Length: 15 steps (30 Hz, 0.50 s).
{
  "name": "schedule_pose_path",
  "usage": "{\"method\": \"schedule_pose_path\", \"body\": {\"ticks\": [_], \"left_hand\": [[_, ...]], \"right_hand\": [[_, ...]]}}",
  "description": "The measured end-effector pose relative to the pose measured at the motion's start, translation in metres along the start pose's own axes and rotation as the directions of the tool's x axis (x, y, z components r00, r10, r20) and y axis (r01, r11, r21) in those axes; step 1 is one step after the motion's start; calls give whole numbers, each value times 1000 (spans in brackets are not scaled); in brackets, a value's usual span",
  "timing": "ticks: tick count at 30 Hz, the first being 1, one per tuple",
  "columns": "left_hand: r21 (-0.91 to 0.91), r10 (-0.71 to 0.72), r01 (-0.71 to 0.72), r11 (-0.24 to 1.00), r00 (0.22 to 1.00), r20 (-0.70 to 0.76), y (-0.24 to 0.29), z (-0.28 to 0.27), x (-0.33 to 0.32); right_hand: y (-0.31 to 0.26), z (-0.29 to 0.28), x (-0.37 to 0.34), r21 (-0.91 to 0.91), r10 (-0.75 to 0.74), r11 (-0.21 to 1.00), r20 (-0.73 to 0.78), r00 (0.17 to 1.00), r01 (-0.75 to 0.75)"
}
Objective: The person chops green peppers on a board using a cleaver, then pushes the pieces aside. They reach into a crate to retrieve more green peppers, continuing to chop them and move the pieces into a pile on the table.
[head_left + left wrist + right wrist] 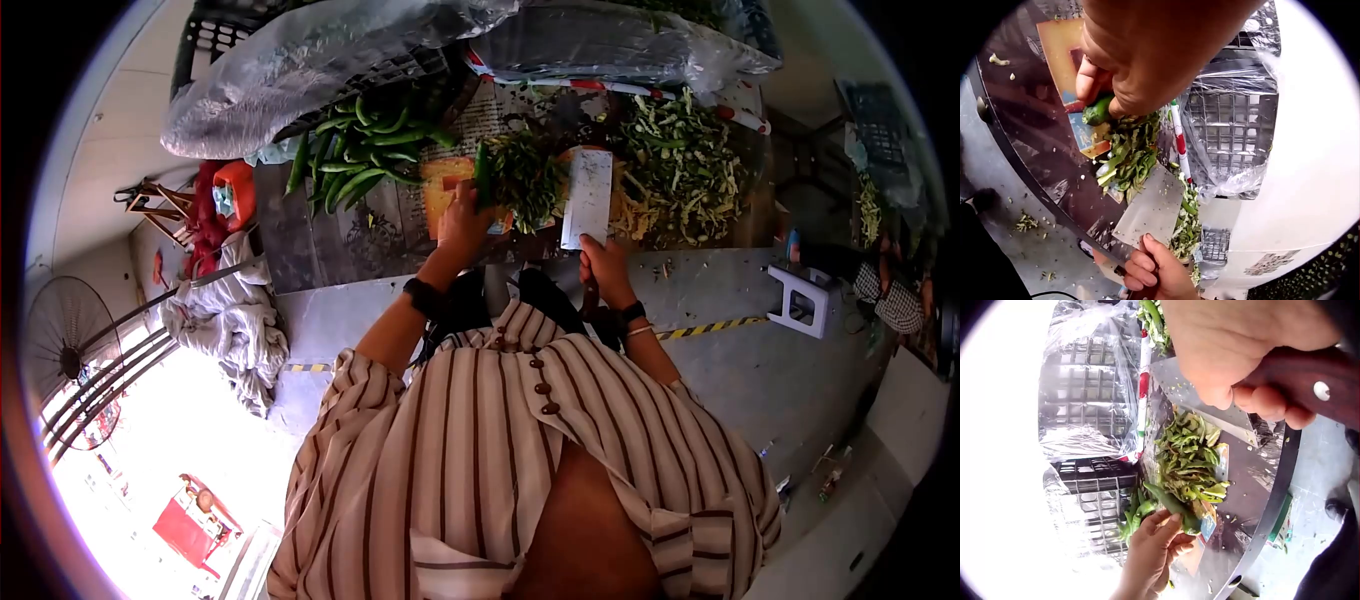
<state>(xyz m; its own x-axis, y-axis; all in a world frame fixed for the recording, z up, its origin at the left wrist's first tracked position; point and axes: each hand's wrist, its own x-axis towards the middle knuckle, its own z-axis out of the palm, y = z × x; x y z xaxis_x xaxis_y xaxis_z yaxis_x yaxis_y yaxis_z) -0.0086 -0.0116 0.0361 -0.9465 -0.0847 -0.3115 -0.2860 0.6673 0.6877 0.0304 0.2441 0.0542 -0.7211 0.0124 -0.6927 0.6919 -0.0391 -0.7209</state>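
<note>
A long green chili pepper is pinched between the thumb and fingers of my left hand. In the right wrist view the chili slants beside a heap of cut chili strips. My right hand grips a cleaver by its dark wooden handle. Bits of chili speckle the broad blade, which lies just right of the heap. Under my left hand is a worn orange-yellow printed board, partly covered by the strips.
Whole green chilies are piled on the table at left. A larger heap of sliced chilies spreads at right. Plastic-wrapped black crates line the back, behind a red-and-white edging strip. A white stool stands at right.
</note>
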Motion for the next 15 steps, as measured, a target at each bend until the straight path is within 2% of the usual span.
{"method": "schedule_pose_path", "body": {"ticks": [3, 7, 10, 12, 15], "left_hand": [[-66, 10, -9, 998, 1000, 9, 9, 5, 3], [10, -48, 48, 999, 999, 14, 16, 20, 11], [-21, 0, 0, 1000, 999, -34, 19, 23, 12], [-46, 0, 1, 999, 1000, 13, 20, 22, 12], [-98, 56, -57, 994, 998, -10, 21, 23, 14]], "right_hand": [[-6, 5, 2, 4, -21, 1000, 49, 999, 21], [-13, 13, 10, -80, -68, 994, 116, 991, 78], [-14, 16, 17, -97, -76, 991, 181, 981, 94], [-15, 17, 21, -88, -59, 992, 282, 958, 87], [-17, 22, 26, -98, -50, 992, 306, 951, 84]]}}
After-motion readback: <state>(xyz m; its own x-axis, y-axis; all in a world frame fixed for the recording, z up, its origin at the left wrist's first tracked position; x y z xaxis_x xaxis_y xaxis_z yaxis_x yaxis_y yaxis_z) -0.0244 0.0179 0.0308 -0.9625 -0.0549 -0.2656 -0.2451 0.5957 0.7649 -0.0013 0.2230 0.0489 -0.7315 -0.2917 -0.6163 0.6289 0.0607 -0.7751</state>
